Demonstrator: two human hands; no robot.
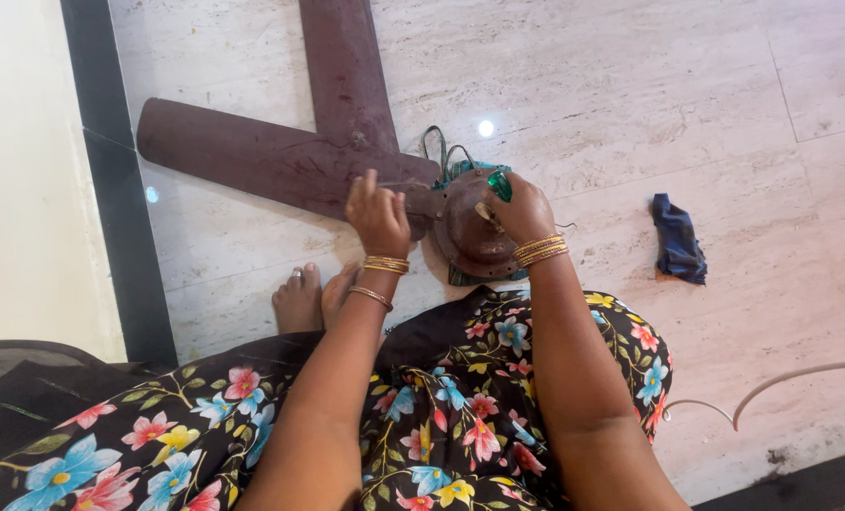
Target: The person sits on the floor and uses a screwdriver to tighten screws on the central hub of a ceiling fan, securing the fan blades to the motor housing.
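Brown Fan on the Floor, Two Hands at Its Middle

Brown and round, the fan motor (470,227) sits on the pale stone floor (631,104), and everything else is told from it. The right hand (522,210) rests on top of the motor, on its right edge. Its fingers are curled around a small green thing (500,185). I cannot tell what the green thing is, because the hand hides most of it. Gold bangles (541,250) ring the right wrist, just below the motor's edge.

The left hand (378,216) is just to the left of the motor. It lies on the near fan blade (252,156), right where the blade meets the motor. Its fingers are bent and a little spread. It presses on the blade but does not wrap around it. This wrist has gold bangles (385,265) too.

One long brown blade runs left from the motor. Another blade (346,66) runs up and away from it. Green wires (441,151) loop out from behind the motor's top edge.

Bare feet (313,298) rest on the floor below and left of the motor. A dark dress with bright flowers (451,416) covers the lap below the motor. A dark blue cloth (678,241) lies crumpled well to the right of the motor. A thin white cord (791,378) curves far below and to the right. A black strip (110,170) edges the floor far to the left.
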